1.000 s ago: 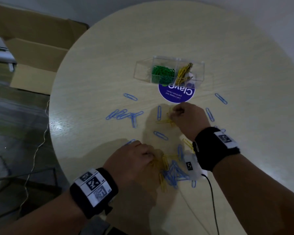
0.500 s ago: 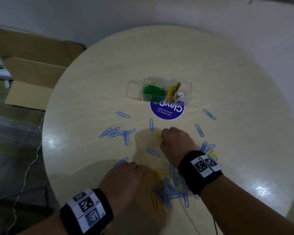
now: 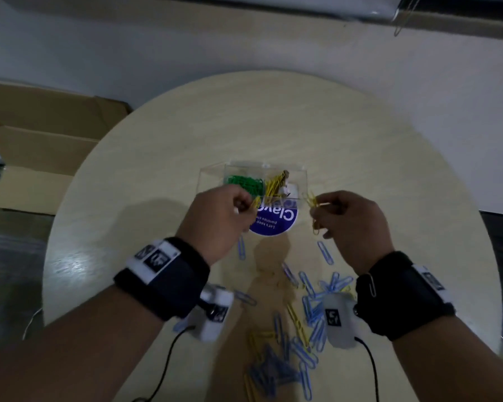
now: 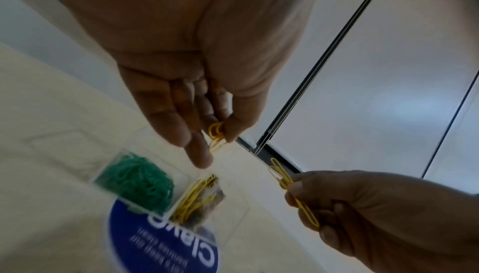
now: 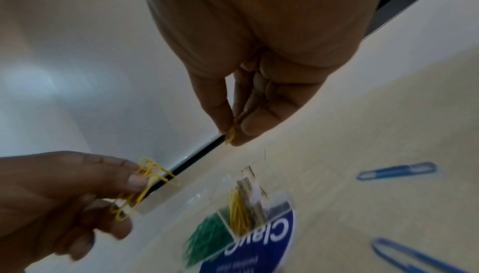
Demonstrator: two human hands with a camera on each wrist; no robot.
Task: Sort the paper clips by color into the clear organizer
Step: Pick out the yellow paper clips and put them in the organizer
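Note:
The clear organizer (image 3: 212, 177) stands mid-table, with green clips (image 3: 246, 183) in its middle compartment and yellow clips (image 3: 274, 184) in the one to the right. My left hand (image 3: 249, 206) hovers just in front of it and pinches a few yellow clips (image 4: 216, 134). To the right, level with it, my right hand (image 3: 317, 211) pinches another small bunch of yellow clips (image 3: 312, 202), also seen as yellow clips (image 5: 230, 134) between thumb and forefinger. Both hands are raised above the table. Loose blue clips (image 3: 308, 311) and some yellow clips (image 3: 298, 323) lie near the table's front edge.
A round blue sticker (image 3: 276, 221) lies under the organizer's front edge. Single blue clips (image 3: 325, 252) lie scattered between the sticker and the pile. A cardboard box (image 3: 41, 158) stands on the floor at the left. A white wall rises behind the round table (image 3: 404, 198).
Both hands have lifted off the clip pile near the front edge and moved forward to the organizer, each carrying yellow clips.

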